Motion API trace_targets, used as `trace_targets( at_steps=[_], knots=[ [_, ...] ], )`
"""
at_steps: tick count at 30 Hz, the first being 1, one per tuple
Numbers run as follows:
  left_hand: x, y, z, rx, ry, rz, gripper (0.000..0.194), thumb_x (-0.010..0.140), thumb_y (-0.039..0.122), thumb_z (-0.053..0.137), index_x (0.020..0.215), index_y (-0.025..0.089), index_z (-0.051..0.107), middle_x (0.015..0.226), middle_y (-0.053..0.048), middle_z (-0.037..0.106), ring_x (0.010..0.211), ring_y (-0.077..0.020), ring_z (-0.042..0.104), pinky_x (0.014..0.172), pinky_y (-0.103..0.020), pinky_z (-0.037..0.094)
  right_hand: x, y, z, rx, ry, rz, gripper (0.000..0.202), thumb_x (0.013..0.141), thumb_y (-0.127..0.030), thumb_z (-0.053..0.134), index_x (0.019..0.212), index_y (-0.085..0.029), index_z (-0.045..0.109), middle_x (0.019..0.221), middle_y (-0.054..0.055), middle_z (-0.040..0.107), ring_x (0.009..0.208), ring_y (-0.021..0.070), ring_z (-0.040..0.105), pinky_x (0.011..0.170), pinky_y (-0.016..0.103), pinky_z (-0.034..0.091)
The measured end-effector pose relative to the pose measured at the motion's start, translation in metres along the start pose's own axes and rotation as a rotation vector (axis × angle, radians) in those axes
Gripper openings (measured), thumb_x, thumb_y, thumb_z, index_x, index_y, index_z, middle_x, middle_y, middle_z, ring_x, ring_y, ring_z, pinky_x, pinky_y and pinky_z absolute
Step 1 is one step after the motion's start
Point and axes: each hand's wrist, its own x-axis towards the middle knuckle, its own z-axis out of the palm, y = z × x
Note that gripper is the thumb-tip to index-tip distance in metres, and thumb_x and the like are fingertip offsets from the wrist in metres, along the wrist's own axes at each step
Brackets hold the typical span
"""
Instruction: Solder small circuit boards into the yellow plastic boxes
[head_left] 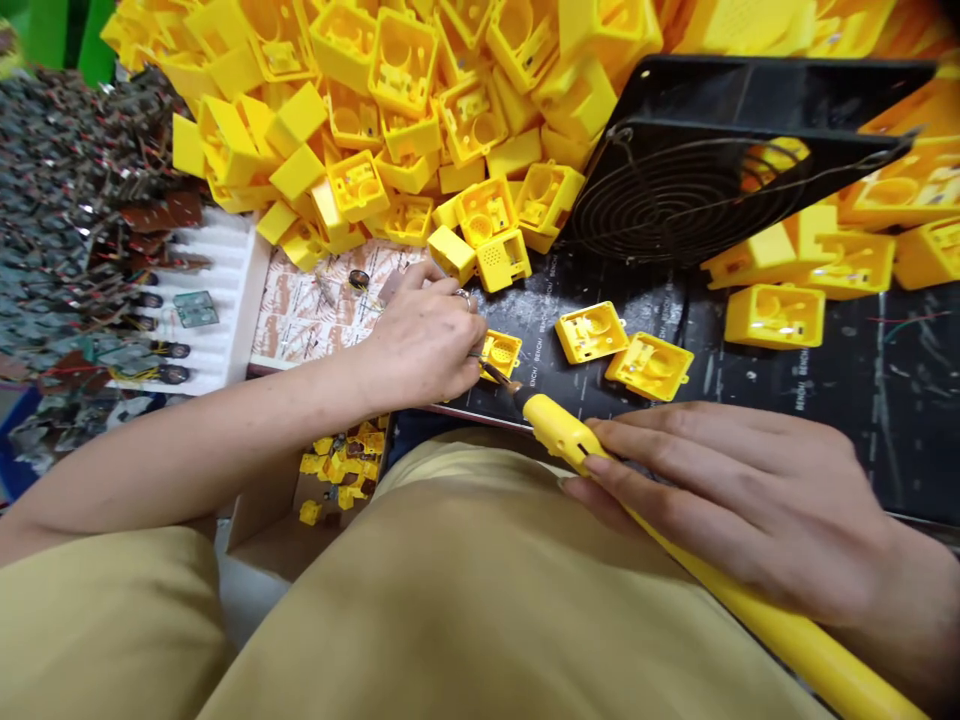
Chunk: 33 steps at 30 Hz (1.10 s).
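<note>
My right hand (742,500) grips a yellow-handled soldering iron (559,430), its dark, pointed tip aimed left toward my left hand (431,335). The tip reaches a small open yellow plastic case (501,354) at the table's front edge. My left hand is closed beside this case and covers part of it. Its fingertips are hidden, so what they pinch cannot be made out. Just to the right lie two more open yellow cases, one (591,332) touching the other (651,366).
A big heap of yellow cases (405,70) fills the back. A black fan (675,190) with a wire guard leans at right. On the left, a white foam tray (225,300) adjoins piled circuit boards (75,200). Below the table is a box (262,515) with small yellow parts.
</note>
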Motion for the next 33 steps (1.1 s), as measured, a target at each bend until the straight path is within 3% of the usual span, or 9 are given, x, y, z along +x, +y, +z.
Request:
trace_targets(
  at_steps=[2, 6, 13, 19, 26, 30, 33],
  knots=[
    [0.0, 0.0, 0.0, 0.007, -0.013, -0.001, 0.017, 0.076, 0.023, 0.053, 0.065, 0.018, 0.066, 0.068, -0.005, 0.067, 0.079, -0.024, 0.059, 0.091, -0.047, 0.041, 0.0, 0.006, -0.008, -0.015, -0.02, -0.052, 0.008, 0.091, -0.02, 0.068, 0.093, -0.018, 0.061, 0.084, 0.002, 0.074, 0.076, 0.0118, 0.07, 0.073, 0.027, 0.06],
    [0.0, -0.001, 0.0, 0.006, -0.008, 0.006, 0.019, 0.077, 0.024, 0.053, 0.064, 0.018, 0.065, 0.069, -0.005, 0.066, 0.078, -0.0231, 0.059, 0.091, -0.047, 0.04, -0.006, 0.009, -0.017, -0.017, 0.025, 0.083, 0.013, 0.091, -0.026, 0.068, 0.097, -0.021, 0.059, 0.079, 0.0, 0.073, 0.075, 0.0115, 0.07, 0.071, 0.029, 0.06],
    [-0.003, -0.005, 0.001, -0.02, 0.033, 0.034, 0.018, 0.077, 0.026, 0.054, 0.065, 0.019, 0.065, 0.067, -0.004, 0.064, 0.08, -0.0236, 0.058, 0.09, -0.047, 0.04, -0.021, 0.012, -0.014, -0.004, 0.054, 0.219, 0.015, 0.086, -0.026, 0.073, 0.097, -0.023, 0.063, 0.082, 0.001, 0.071, 0.073, 0.0104, 0.068, 0.07, 0.026, 0.059],
    [-0.016, -0.015, -0.001, -0.155, 0.138, 0.024, 0.022, 0.088, 0.026, 0.053, 0.075, 0.023, 0.07, 0.079, -0.001, 0.071, 0.087, -0.0226, 0.058, 0.101, -0.049, 0.034, -0.025, 0.013, -0.004, 0.07, 0.115, 0.311, 0.047, 0.08, -0.016, 0.077, 0.123, -0.024, 0.061, 0.087, 0.001, 0.072, 0.077, 0.0125, 0.07, 0.068, 0.022, 0.058],
    [-0.02, -0.011, 0.009, -0.182, 0.253, -0.012, 0.023, 0.09, 0.034, 0.052, 0.084, 0.021, 0.07, 0.088, -0.004, 0.071, 0.091, -0.0232, 0.057, 0.101, -0.05, 0.034, -0.021, 0.014, -0.002, 0.046, 0.106, 0.243, 0.063, 0.076, -0.009, 0.078, 0.134, -0.022, 0.057, 0.087, 0.003, 0.072, 0.075, 0.0142, 0.069, 0.072, 0.024, 0.059],
    [-0.019, -0.008, 0.012, -0.148, 0.23, -0.014, 0.026, 0.09, 0.028, 0.049, 0.075, 0.021, 0.069, 0.083, -0.004, 0.07, 0.088, -0.0231, 0.056, 0.096, -0.049, 0.035, -0.018, 0.012, -0.001, 0.035, 0.122, 0.223, 0.063, 0.079, -0.009, 0.076, 0.136, -0.023, 0.055, 0.083, 0.002, 0.07, 0.071, 0.0134, 0.067, 0.07, 0.024, 0.058],
    [-0.019, -0.01, 0.013, -0.18, 0.234, -0.056, 0.025, 0.092, 0.027, 0.05, 0.077, 0.021, 0.069, 0.084, -0.003, 0.072, 0.088, -0.0225, 0.059, 0.094, -0.048, 0.036, -0.017, 0.004, -0.001, 0.045, 0.124, 0.348, 0.053, 0.08, -0.012, 0.076, 0.129, -0.027, 0.059, 0.085, 0.001, 0.071, 0.074, 0.0144, 0.068, 0.07, 0.025, 0.059]
  ],
)
